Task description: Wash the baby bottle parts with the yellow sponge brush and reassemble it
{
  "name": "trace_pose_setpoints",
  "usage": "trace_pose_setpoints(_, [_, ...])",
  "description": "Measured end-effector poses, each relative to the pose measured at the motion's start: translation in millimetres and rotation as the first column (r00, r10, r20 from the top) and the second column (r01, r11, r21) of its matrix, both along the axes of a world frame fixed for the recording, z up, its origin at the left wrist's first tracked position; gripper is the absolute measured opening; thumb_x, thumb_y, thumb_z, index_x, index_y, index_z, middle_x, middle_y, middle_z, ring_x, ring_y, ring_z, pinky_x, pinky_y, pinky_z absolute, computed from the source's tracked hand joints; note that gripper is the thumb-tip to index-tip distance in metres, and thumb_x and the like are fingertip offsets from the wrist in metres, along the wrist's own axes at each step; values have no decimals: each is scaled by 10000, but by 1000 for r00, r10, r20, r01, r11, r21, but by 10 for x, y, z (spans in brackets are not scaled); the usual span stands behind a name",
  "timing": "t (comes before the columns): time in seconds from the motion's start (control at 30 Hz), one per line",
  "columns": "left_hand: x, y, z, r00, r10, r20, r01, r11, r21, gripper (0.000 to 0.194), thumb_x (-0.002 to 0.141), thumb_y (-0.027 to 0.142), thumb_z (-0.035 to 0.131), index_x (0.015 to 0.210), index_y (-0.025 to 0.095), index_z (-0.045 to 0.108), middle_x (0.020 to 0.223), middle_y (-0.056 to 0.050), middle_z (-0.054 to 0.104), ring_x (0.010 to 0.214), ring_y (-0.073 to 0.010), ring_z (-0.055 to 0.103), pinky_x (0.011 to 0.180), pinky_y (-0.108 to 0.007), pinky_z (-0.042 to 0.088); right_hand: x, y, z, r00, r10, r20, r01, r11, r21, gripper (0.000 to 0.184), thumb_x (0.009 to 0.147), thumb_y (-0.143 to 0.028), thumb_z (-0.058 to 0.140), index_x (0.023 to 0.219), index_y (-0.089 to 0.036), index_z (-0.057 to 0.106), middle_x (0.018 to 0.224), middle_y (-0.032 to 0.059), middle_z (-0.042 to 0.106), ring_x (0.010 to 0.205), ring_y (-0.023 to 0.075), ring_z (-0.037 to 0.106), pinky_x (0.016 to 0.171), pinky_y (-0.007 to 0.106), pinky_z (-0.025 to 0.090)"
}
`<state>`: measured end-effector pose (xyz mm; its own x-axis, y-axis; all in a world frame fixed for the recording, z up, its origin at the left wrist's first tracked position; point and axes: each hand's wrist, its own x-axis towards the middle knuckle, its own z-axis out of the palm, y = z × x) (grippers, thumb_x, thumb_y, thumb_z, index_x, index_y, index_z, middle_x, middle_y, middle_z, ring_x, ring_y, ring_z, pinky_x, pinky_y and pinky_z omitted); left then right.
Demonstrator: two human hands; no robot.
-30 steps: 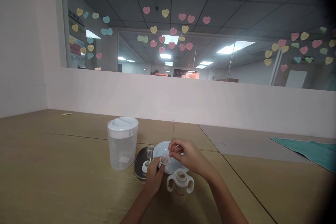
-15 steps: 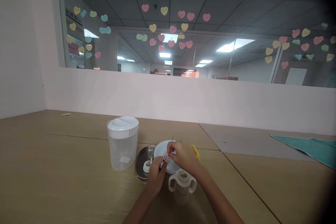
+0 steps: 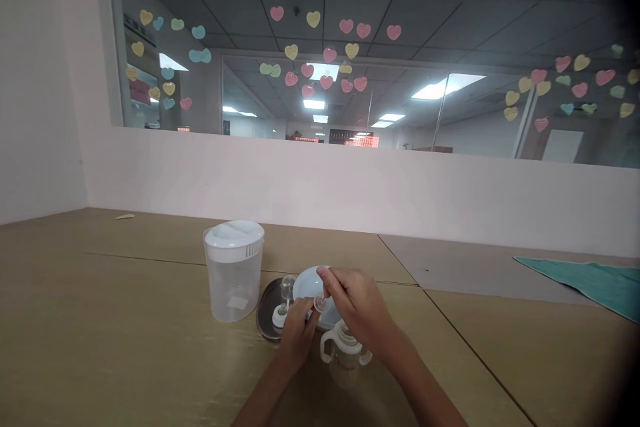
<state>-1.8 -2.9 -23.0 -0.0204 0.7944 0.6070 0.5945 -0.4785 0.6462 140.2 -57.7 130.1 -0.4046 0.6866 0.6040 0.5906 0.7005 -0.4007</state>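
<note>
My left hand [image 3: 299, 330] pinches a small, round, clear bottle nipple [image 3: 321, 305] by its rim. Close against it, my right hand [image 3: 361, 303] has its fingers pressed together around a thin stick, now mostly hidden by the fingers, with its lower end at the nipple. Both hands are above a pale blue bowl [image 3: 306, 282]. Below my right hand stands an uncapped clear baby bottle [image 3: 345, 361] with two white handles, partly covered by the wrist. Left of the bowl, a dark metal tray [image 3: 265, 312] carries a white bottle collar [image 3: 279, 317] and a clear dome cap [image 3: 287, 285].
A clear plastic pitcher [image 3: 234, 283] with a white lid stands left of the tray. A green cloth [image 3: 590, 280] lies at the far right of the wooden table [image 3: 125, 333]. Behind the table rises a wall [image 3: 320, 180] with a window bearing heart-shaped notes.
My right hand has turned over and lowered, so the stick that stood up above it no longer shows. The yellow object behind it is now hidden. My left hand stays nearly still.
</note>
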Motion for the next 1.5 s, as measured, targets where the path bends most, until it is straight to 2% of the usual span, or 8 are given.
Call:
trace_pose_setpoints(0.2, [-29, 27, 8, 999, 3, 33, -4, 1000, 27, 273, 839, 358, 415, 814, 197, 633, 845, -50, 652, 833, -195, 560, 785, -316, 430, -69, 131, -160, 981, -68, 183, 28, 977, 213, 391, 961, -223, 264, 687, -170, 537, 571, -13, 518, 484, 87, 397, 490, 232, 228])
trace_pose_setpoints(0.47, [-69, 53, -8, 998, -14, 68, 14, 1000, 3, 246, 798, 318, 435, 780, 197, 648, 850, -55, 668, 832, -203, 572, 787, -322, 432, -113, 325, -375, 891, -177, 417, -44, 882, 468, 252, 859, -98, 448, 1086, -132, 551, 740, 48, 622, 573, 128, 515, 512, 240, 263])
trace_pose_setpoints(0.73, [-76, 23, 35, 994, -51, 100, 53, 999, -14, 328, 838, 418, 426, 804, 205, 673, 854, -57, 671, 832, -205, 571, 791, -314, 419, -155, 543, -577, 859, -167, 484, -38, 922, 386, 259, 895, -104, 387, 1044, -117, 598, 788, 79, 653, 676, 151, 576, 579, 242, 359])
trace_pose_setpoints(0.9, [-77, 8, 38, 990, -61, 125, 63, 998, -12, 365, 854, 452, 422, 832, 199, 684, 854, -57, 667, 816, -198, 564, 766, -297, 413, -252, 580, -568, 845, -167, 508, 93, 981, 168, 347, 939, -156, 290, 977, -133, 634, 840, 91, 668, 746, 162, 602, 652, 251, 413])
trace_pose_setpoints(1.07, [-92, 23, 22, 979, -81, 184, 81, 997, 10, 333, 845, 431, 466, 794, 186, 686, 816, -42, 667, 786, -192, 570, 740, -286, 415, -293, 541, -574, 794, -103, 599, 27, 990, 135, 330, 922, -147, 337, 1180, -143, 544, 987, 116, 655, 860, 196, 606, 706, 284, 436])
trace_pose_setpoints(1.23, [-103, 15, 58, 962, -129, 242, 131, 991, 6, 347, 861, 406, 437, 860, 164, 686, 827, -47, 658, 771, -182, 564, 736, -281, 426, -378, 546, -652, 766, -131, 629, 104, 991, 80, 338, 939, -170, 297, 1011, -125, 623, 885, 118, 668, 824, 197, 628, 672, 271, 435])
trace_pose_setpoints(1.37, [-92, -13, 117, 957, -113, 267, 123, 992, -23, 335, 851, 398, 451, 862, 153, 680, 794, -38, 644, 772, -176, 559, 725, -264, 418, -354, 550, -617, 806, -127, 579, 86, 992, 98, 307, 942, -216, 315, 978, -151, 613, 875, 95, 667, 829, 178, 625, 653, 241, 414])
trace_pose_setpoints(1.5, [-98, -10, 136, 938, -121, 324, 138, 990, -31, 342, 830, 427, 484, 851, 141, 670, 779, -35, 640, 760, -171, 550, 713, -251, 417, -308, 512, -524, 870, -226, 438, 210, 974, 87, 300, 939, -325, 335, 921, -161, 585, 787, 64, 665, 730, 177, 632, 596, 236, 382])
